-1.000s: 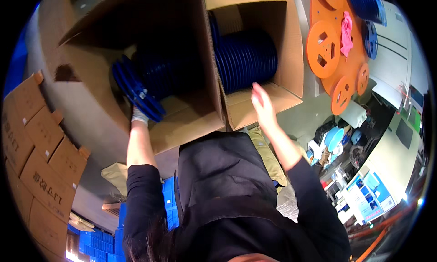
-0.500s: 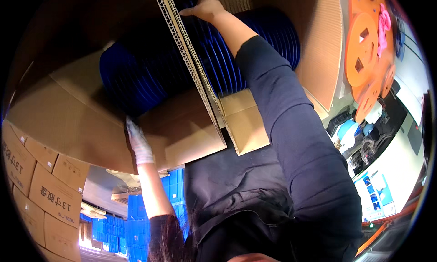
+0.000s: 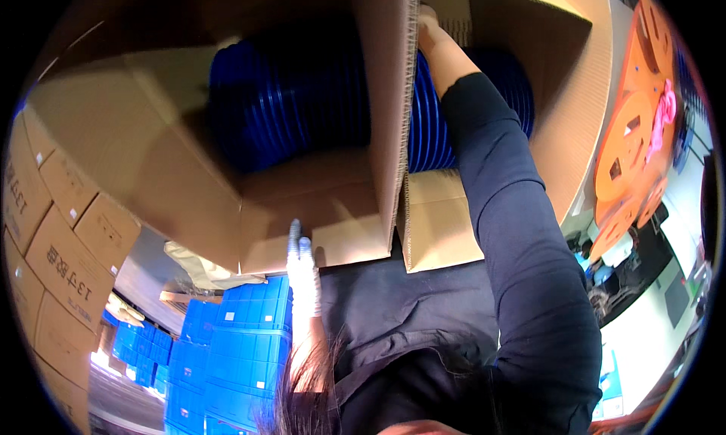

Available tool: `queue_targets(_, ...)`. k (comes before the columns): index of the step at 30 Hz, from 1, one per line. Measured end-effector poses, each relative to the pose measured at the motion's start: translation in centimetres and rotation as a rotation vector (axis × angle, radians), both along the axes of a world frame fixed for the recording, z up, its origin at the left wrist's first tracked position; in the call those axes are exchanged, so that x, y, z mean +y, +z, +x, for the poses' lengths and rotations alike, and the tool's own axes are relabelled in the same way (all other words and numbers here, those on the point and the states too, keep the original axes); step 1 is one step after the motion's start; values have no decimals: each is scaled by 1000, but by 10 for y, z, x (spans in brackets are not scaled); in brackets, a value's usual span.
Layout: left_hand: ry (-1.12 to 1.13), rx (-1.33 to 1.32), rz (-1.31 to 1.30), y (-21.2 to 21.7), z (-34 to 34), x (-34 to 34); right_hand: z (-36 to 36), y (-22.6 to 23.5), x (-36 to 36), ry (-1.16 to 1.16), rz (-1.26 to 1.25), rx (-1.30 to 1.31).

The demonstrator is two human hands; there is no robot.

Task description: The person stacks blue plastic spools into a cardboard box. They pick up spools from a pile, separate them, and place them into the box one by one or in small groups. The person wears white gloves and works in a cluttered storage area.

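Two open cardboard boxes stand side by side in front of me, a left box (image 3: pixel 302 246) and a right box (image 3: pixel 442 231), their corrugated walls close together. A row of blue discs, seemingly reels (image 3: pixel 295 110), lies on edge in the left box. More blue reels (image 3: pixel 432 125) show in the right one. My left hand (image 3: pixel 304 272), in a pale glove with darker fingertips, is at the left box's front edge with fingers stretched out, holding nothing. My right hand (image 3: pixel 428 28) reaches far over the right box beside the dividing walls; its fingers are mostly hidden.
Closed brown cartons (image 3: pixel 68 261) are stacked at the left. Blue plastic crates (image 3: pixel 249 329) stand below the left box. On the right are large orange discs (image 3: pixel 624 148) with a pink cloth strip (image 3: pixel 662 117), beside a white surface (image 3: pixel 650 314).
My left hand has come off the left box's side flap and moved right along its front. The view has shifted, and the dividing walls now stand more upright. My right arm still reaches in.
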State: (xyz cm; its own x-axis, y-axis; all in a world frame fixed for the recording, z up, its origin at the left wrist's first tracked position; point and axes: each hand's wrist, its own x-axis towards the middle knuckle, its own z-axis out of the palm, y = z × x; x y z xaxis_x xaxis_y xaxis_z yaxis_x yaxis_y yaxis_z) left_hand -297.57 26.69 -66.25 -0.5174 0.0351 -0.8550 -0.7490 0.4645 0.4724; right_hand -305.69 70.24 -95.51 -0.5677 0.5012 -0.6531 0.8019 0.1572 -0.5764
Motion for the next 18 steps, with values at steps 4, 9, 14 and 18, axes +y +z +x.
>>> queue_targets(4,-261,170,-61,10,1,-11,17,10,-7,-464,-105,231)
queue_targets(9,-30,84,146,21,26,-30,81,145,-52,-379,22,295)
queue_targets(14,128,-65,275,31,26,-38,158,295,-109,-629,-87,329)
queue_targets(18,-71,33,455,38,6,-39,218,415,-126,-948,-257,460)
